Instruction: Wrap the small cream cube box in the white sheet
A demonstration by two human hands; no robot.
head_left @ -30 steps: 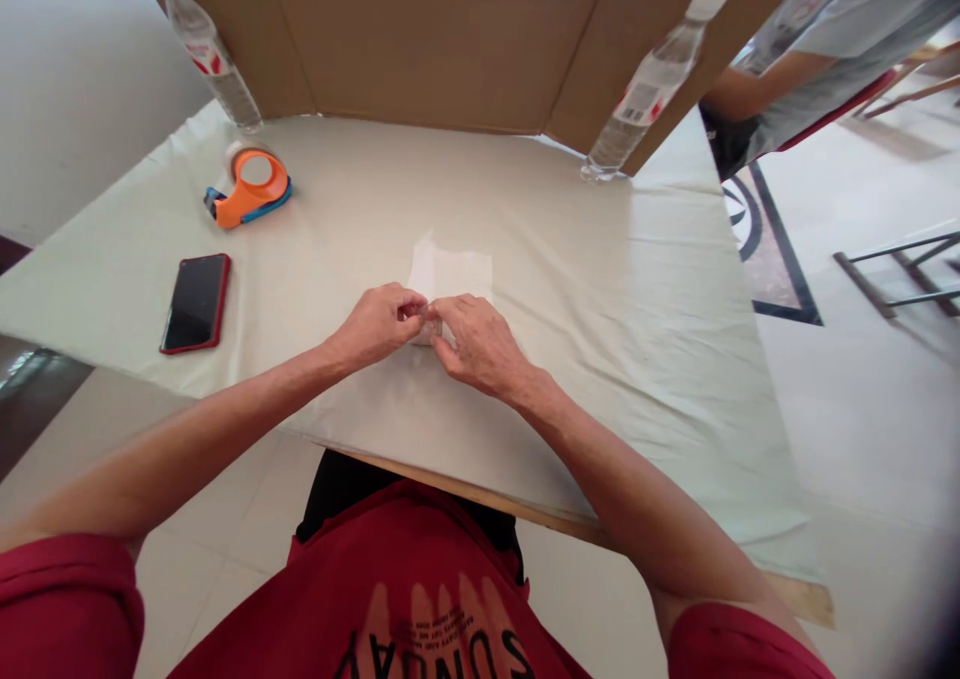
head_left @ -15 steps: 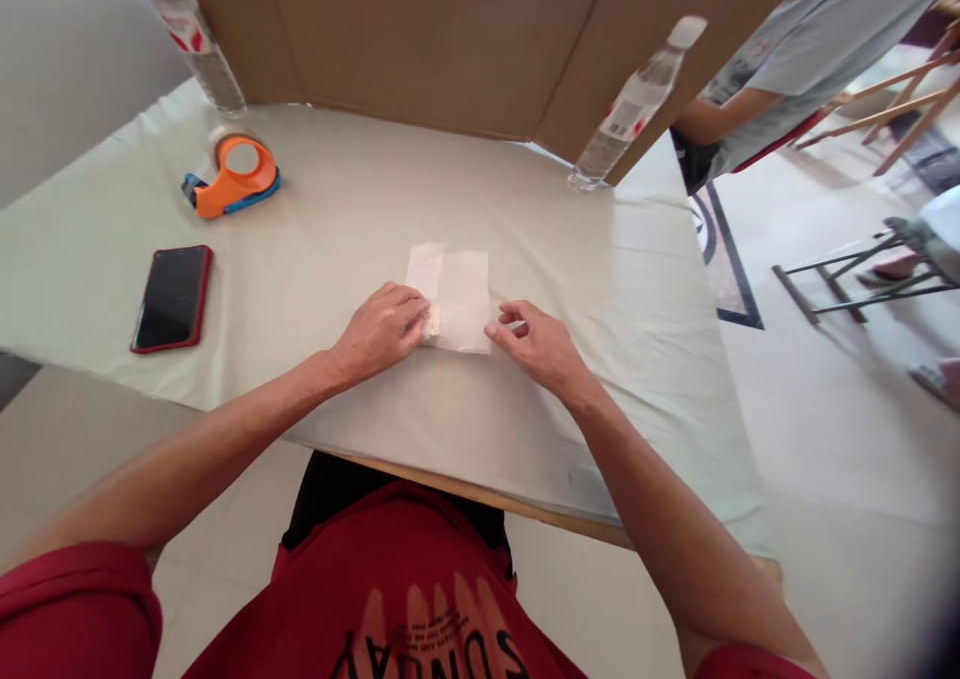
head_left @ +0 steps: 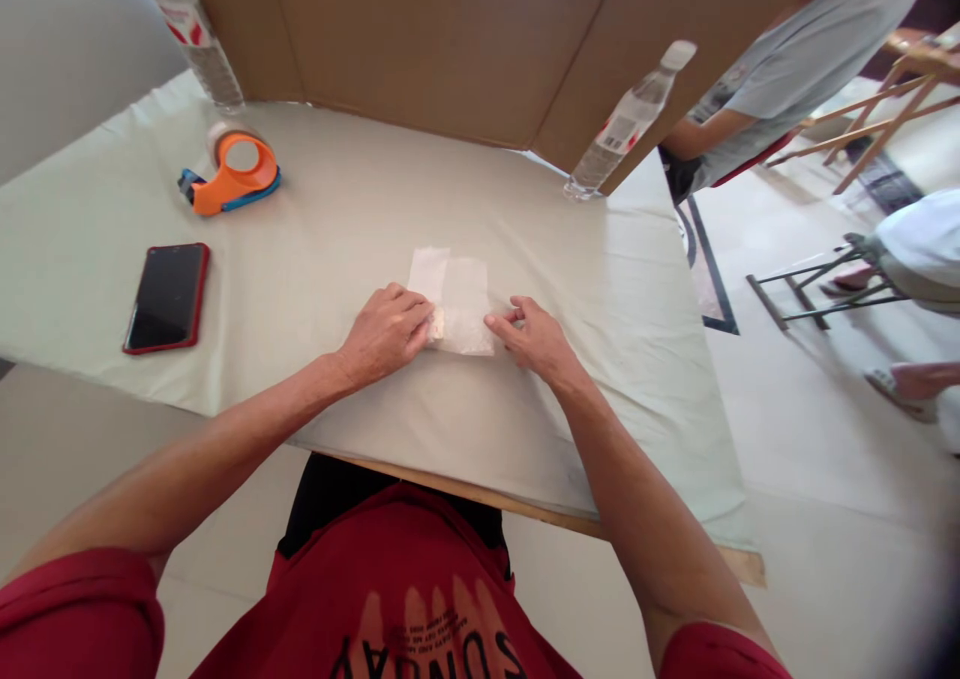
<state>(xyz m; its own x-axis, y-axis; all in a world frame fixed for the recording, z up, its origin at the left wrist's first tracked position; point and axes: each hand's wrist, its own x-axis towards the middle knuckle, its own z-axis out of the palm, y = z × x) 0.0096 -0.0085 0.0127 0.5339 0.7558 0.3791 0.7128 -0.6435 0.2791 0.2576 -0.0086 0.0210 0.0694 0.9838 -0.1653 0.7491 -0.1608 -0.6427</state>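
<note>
A small white sheet of paper (head_left: 459, 289) lies flat on the pale green tablecloth (head_left: 360, 219), partly folded at its near left corner. My left hand (head_left: 384, 331) rests on that corner with its fingers curled, pinching the folded edge. My right hand (head_left: 534, 337) touches the sheet's near right corner, its fingers bent and pressing down on the paper.
A red-cased phone (head_left: 166, 297) lies at the left. An orange tape dispenser (head_left: 231, 171) sits at the back left. Two water bottles (head_left: 622, 124) (head_left: 191, 29) stand against a cardboard screen (head_left: 450, 39). Another person in a grey shirt (head_left: 780, 59) sits at the back right, near chairs.
My right hand left my left hand, slid right along the paper's near edge and now presses the right corner. The camera view has shifted slightly.
</note>
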